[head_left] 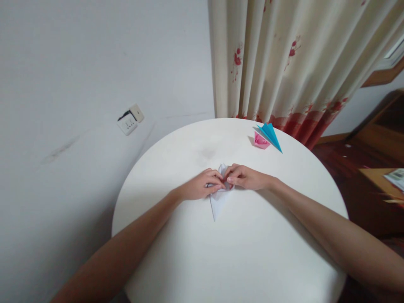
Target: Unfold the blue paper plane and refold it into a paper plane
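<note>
Two finished paper models, a pink one (261, 141) and a blue one (270, 134), lie at 1 o'clock; the left hand (200, 186) and right hand (248, 177) pinch a half-folded white paper (218, 201), pointed end toward 6 o'clock.

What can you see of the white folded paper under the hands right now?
The white folded paper looks thin and crisply creased. It lies flat on the round white table, tapering to a sharp point towards the person. Its wider far end is covered by the left hand and right hand, whose fingertips press on it; a small flap shows between them.
</note>
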